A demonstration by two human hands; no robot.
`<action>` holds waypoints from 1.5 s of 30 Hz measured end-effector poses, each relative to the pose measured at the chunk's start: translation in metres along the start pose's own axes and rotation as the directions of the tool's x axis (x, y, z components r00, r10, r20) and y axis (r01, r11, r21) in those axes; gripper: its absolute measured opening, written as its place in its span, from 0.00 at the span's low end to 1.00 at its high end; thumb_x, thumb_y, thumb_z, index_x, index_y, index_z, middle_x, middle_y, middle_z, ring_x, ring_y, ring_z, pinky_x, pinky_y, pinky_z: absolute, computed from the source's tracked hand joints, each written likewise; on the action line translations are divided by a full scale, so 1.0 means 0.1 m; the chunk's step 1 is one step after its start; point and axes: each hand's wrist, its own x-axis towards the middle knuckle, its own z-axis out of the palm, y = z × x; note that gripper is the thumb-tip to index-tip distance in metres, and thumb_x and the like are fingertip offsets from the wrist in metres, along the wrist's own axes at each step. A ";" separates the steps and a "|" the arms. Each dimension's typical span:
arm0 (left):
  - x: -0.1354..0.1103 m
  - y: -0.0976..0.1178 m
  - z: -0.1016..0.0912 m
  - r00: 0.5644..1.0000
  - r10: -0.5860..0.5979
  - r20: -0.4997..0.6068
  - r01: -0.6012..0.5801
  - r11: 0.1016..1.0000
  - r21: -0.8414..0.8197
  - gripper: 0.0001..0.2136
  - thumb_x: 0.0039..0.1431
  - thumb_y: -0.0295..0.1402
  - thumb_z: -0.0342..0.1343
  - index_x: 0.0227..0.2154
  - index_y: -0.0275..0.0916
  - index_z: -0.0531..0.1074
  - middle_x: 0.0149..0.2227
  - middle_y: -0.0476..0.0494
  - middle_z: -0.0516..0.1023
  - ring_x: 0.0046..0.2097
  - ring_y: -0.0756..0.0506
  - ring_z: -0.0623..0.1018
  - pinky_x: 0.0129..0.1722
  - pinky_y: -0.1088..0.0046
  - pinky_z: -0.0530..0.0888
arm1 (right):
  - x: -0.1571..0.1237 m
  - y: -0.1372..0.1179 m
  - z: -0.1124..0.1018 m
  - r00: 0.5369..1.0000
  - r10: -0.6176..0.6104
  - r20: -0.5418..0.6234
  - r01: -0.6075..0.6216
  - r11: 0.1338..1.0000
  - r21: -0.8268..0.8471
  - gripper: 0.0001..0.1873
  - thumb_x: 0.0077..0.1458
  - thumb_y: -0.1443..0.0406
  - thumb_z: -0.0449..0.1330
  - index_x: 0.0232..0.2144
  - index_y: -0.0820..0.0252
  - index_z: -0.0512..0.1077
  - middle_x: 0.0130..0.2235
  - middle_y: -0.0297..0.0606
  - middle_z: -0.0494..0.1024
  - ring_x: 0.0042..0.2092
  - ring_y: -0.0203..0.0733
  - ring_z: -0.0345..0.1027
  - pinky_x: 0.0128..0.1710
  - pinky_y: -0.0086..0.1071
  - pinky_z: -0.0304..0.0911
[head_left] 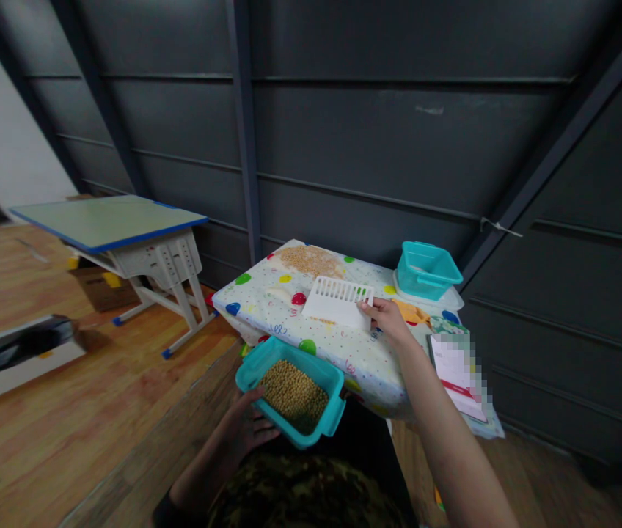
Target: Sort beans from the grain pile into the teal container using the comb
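Note:
My left hand (250,422) grips the near left side of a teal plastic bin (338,381), thumb over the rim and fingers beneath. Round tan beans, like soybeans (294,392), fill much of that bin, which sits over my lap at the table's front edge. With its fingers closed on the right end, my right hand (385,315) holds a white slotted plastic scoop (336,308) low over the tablecloth. A few beans show under the scoop's near edge. Farther back on the table lies a spread of beans (311,260).
A balloon-print tablecloth (256,301) covers the table. At its right stand a second teal bin (429,271), an orange cloth (410,312) and a booklet (457,374). A dark panelled wall (355,147) rises behind. To the left are a desk (113,220) and an open white box (19,359).

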 end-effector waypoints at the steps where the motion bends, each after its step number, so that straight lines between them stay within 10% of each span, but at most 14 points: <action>1: -0.03 0.01 0.02 1.000 0.001 -0.016 -0.001 1.000 0.028 0.33 0.68 0.38 0.58 0.73 0.44 0.59 0.34 0.41 0.87 0.38 0.31 0.90 0.42 0.54 0.86 | 0.00 0.00 0.00 1.000 0.001 0.000 -0.001 1.000 -0.003 0.34 0.34 0.38 0.79 0.31 0.60 0.84 0.31 0.40 0.81 0.32 0.43 0.67 0.30 0.35 0.62; 18: -0.22 0.05 0.11 0.996 0.062 0.070 -0.069 0.993 0.092 0.37 0.65 0.43 0.62 0.72 0.46 0.55 0.44 0.38 0.80 0.41 0.34 0.87 0.50 0.53 0.84 | -0.37 -0.09 0.15 0.985 -0.170 -0.010 0.165 0.971 -0.174 0.34 0.46 0.33 0.70 0.19 0.54 0.67 0.21 0.30 0.62 0.28 0.38 0.53 0.28 0.34 0.50; 32: -0.37 0.08 0.13 0.986 0.122 0.113 -0.128 0.990 0.051 0.39 0.61 0.44 0.68 0.70 0.41 0.57 0.39 0.40 0.81 0.42 0.32 0.87 0.49 0.53 0.84 | -1.12 -0.16 0.35 0.986 -0.165 -0.024 0.154 0.954 -0.258 0.28 0.58 0.38 0.65 0.24 0.54 0.77 0.26 0.38 0.74 0.31 0.46 0.62 0.29 0.36 0.56; 45: -0.22 0.07 0.17 0.999 0.032 0.011 -0.033 0.996 0.088 0.35 0.66 0.42 0.60 0.72 0.43 0.55 0.52 0.31 0.75 0.41 0.34 0.85 0.47 0.54 0.84 | 0.24 0.04 -0.22 0.830 -0.345 -0.439 0.145 0.892 -0.428 0.27 0.58 0.38 0.59 0.24 0.51 0.68 0.27 0.42 0.75 0.36 0.53 0.67 0.38 0.42 0.62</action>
